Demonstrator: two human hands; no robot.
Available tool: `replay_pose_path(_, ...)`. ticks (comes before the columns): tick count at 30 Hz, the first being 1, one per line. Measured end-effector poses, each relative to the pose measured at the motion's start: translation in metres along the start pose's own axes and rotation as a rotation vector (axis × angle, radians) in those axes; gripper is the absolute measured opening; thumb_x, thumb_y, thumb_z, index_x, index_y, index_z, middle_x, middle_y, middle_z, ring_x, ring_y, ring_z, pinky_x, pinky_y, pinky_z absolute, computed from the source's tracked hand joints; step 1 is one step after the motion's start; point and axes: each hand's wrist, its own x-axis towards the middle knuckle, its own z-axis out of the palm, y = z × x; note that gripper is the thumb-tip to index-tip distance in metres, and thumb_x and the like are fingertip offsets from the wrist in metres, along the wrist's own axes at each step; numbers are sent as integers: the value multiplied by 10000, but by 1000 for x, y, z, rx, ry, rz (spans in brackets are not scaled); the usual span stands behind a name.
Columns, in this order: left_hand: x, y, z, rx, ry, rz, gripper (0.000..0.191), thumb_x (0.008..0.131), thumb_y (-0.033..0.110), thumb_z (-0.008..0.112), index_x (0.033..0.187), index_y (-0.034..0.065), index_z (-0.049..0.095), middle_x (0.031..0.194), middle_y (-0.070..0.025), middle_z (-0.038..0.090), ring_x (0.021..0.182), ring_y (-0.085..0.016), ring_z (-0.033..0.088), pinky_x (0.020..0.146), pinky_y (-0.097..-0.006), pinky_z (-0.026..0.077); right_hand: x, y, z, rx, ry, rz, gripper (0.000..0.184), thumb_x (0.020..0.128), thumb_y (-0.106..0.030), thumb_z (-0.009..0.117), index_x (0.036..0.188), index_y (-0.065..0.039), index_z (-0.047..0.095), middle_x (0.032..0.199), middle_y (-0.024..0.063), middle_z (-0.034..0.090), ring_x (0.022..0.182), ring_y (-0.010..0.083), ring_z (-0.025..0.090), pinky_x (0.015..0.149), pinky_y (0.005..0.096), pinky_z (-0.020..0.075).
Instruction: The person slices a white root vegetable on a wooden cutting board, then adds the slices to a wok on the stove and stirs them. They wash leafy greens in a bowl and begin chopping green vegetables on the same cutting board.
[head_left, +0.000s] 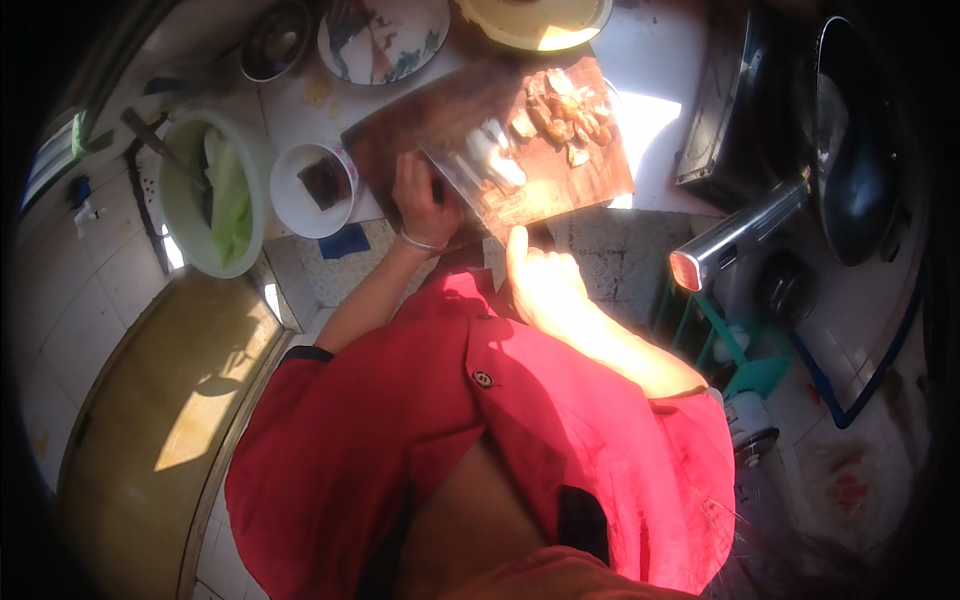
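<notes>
My right hand (547, 281) is closed around the handle end of a cleaver, its index finger along it. The broad metal blade (457, 174) slants up and left over a wooden cutting board (559, 199). To the left of the blade, my left hand (426, 202) rests at the board's shaded near side; whether something is under its fingers cannot be told. Pale, glare-lit pieces (495, 154) lie just right of the blade. A heap of chopped brownish food pieces (566, 112) sits at the board's far right.
Left of the board stand a white bowl with a dark block (324, 184) and a pale tub (259, 187) holding green leaves. Behind are a metal bowl (276, 45), a patterned plate (386, 45) and a yellowish basin (544, 34). At right, a wok (855, 165) extends its metal handle (739, 232) toward me.
</notes>
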Motion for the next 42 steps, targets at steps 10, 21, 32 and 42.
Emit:
replay_pose_path(10,3,2,-4,-47,-16,15,134,777,-23,612,831,25,499,859,-180,517,780,-386,528,671,-460,435,14,13,6,148,-79,-3,418,833,-86,620,1161,134,484,635,191,660,561,337,691,542,426,554)
replay_pose_path(21,2,2,-4,-49,-37,-10,156,773,-58,608,842,26,496,897,-182,552,811,-388,548,708,-447,454,12,15,9,189,-140,38,398,846,-71,607,1147,158,484,631,203,654,552,351,684,521,430,546)
replay_pose_path(32,6,6,-7,-46,-48,-4,154,786,-48,617,861,26,505,919,-174,567,833,-375,559,727,-431,463,15,25,35,193,-61,26,531,830,-56,623,1255,197,433,648,218,663,581,377,692,538,470,550)
replay_pose_path(42,7,6,-7,-67,-50,19,146,829,-2,650,877,35,517,917,-159,568,835,-347,557,738,-425,461,40,22,46,136,268,-92,330,809,-48,634,1065,99,486,605,166,646,529,326,681,490,406,541)
